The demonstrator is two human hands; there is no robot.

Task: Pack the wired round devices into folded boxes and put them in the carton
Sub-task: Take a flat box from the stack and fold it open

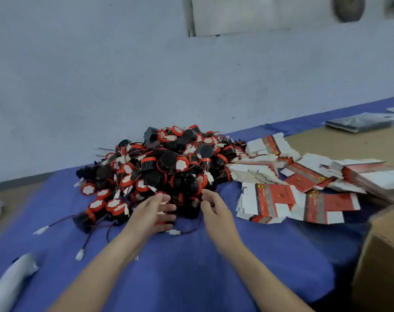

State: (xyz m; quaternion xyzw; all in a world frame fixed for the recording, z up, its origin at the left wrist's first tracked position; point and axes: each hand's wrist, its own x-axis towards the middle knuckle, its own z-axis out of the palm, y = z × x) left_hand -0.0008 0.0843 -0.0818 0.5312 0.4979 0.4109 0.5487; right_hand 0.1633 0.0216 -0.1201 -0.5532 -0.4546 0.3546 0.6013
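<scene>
The wall (101,75) behind the bench is a pale grey-white, kinda scuffed, with little dark specks here and there. Up top in the middle there's a lighter flat panel (247,16) on it, with a grey vertical strip (189,16) along its left edge. The top right corner has a round dark thing (349,7), too blurry to tell what it is. The bench (340,143) itself has a tan-brown top, showing bare at the far right and at the left edge. A wrinkly blue cloth (180,278) covers most of it and runs right up to the wall. Light is soft and even, shadows pretty faint.
</scene>
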